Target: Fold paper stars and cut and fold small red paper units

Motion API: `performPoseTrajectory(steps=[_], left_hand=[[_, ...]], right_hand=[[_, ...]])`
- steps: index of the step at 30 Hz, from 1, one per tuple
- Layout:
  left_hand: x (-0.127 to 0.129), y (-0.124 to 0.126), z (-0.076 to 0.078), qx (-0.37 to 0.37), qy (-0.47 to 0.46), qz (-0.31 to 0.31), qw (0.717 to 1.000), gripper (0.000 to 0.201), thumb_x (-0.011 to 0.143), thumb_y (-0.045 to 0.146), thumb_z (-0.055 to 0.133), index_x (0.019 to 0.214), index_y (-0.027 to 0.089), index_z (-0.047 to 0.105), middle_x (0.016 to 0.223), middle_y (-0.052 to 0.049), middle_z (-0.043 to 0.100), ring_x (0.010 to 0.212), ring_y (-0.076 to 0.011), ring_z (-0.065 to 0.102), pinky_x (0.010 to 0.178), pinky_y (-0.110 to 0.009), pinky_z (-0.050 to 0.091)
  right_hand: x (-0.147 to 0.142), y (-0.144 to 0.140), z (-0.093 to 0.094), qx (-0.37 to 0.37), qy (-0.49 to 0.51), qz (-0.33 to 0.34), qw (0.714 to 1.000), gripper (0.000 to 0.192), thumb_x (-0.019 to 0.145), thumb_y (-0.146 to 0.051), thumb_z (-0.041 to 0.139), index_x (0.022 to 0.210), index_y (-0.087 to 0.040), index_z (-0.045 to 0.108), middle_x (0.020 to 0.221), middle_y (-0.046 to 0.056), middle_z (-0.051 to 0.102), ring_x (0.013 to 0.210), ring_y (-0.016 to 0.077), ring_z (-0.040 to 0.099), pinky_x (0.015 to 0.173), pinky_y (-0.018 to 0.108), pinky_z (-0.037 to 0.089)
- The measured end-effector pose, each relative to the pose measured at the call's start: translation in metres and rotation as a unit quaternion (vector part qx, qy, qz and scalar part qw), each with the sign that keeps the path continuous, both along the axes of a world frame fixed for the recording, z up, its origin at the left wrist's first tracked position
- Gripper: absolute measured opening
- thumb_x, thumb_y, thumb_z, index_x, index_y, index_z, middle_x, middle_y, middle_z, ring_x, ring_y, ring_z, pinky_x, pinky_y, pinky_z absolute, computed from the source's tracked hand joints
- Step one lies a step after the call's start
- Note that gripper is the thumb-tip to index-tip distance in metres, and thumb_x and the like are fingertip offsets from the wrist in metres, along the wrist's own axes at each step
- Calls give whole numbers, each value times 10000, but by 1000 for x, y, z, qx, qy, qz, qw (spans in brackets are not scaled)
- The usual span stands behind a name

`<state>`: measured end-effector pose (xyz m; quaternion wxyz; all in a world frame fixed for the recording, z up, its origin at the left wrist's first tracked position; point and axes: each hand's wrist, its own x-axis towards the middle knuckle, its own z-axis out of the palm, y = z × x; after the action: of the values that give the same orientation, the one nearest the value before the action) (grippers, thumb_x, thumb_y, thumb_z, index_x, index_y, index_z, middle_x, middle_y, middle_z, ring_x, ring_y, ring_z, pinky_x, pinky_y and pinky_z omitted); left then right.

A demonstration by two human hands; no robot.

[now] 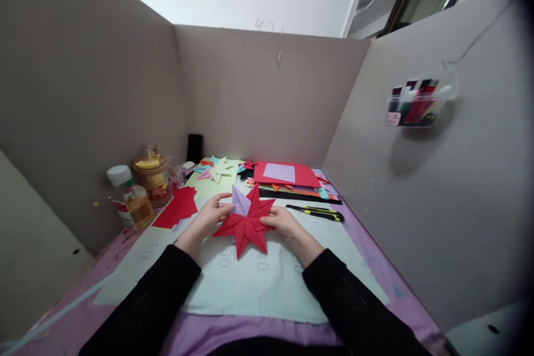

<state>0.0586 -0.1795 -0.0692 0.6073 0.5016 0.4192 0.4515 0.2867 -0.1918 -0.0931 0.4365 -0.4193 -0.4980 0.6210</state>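
Observation:
Between my two hands is a folded paper star [247, 225], mostly red with a lilac section at its upper left. My left hand [214, 212] pinches the lilac side, thumb toward me and fingers partly behind the paper. On the red right side, my right hand [283, 222] grips a point between thumb and fingers; its fingertips are partly hidden behind the star. The star is held just over a pale mat [267, 289] with printed numbers. To the right of my right hand lies a black and yellow utility knife [321, 212].
Red paper sheets [179, 208] lie at left, near a bottle of amber liquid [136, 206] and a yellow-lidded tub [152, 178]. Several folded stars [219, 169] sit at the back beside a stacked paper pile [308, 175]. Grey panels surround the table; a clear holder [417, 103] hangs at right.

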Motion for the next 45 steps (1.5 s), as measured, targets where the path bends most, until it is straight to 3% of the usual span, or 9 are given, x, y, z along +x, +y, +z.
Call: performPoseTrajectory(steps=[6,12,21,26,30,35,45], left_hand=[[-11,12,-6,-6,2,45,999,474,634,328,776,1015,135,572,614,26,605,590,-117,624,630,-249,511],[-17,16,-10,12,-34,97,995,431,630,325,783,971,139,598,787,-60,688,703,-154,670,696,-284,534],[-14,12,-5,39,29,73,996,441,652,472,728,932,142,637,1006,-116,682,870,-206,664,737,-305,501],[-9,5,0,37,66,43,996,477,665,485,709,997,154,622,986,-120,697,816,-197,654,702,-308,491],[-6,4,-3,80,66,50,993,507,659,442,730,1049,148,595,965,-123,699,822,-203,650,709,-309,486],[-4,7,-11,124,63,60,988,412,660,408,736,957,143,627,949,-112,699,832,-212,658,728,-312,487],[-2,6,-10,113,57,57,990,379,643,433,739,883,153,650,845,-75,714,758,-201,656,706,-312,494]], right_hand=[[5,4,-3,-6,-23,-14,1000,328,554,-271,770,837,-113,714,723,67,729,588,176,650,563,264,465],[5,0,0,-15,18,-27,999,344,531,-251,793,843,-128,717,802,77,741,704,211,681,682,311,507],[8,3,-3,-34,47,-35,998,302,544,-224,777,823,-127,714,771,64,736,658,188,672,654,296,515],[11,9,-11,-57,58,-46,996,310,532,-233,787,817,-140,707,746,55,732,630,186,667,642,306,521],[12,12,-13,-36,61,-40,997,330,536,-240,790,839,-138,707,793,66,738,672,197,674,669,313,516],[12,10,-6,-5,55,-37,998,333,534,-241,796,842,-142,718,819,69,742,706,208,679,710,324,510],[14,14,-7,2,34,-30,999,355,548,-261,788,873,-147,704,828,69,739,714,212,681,685,317,516]])
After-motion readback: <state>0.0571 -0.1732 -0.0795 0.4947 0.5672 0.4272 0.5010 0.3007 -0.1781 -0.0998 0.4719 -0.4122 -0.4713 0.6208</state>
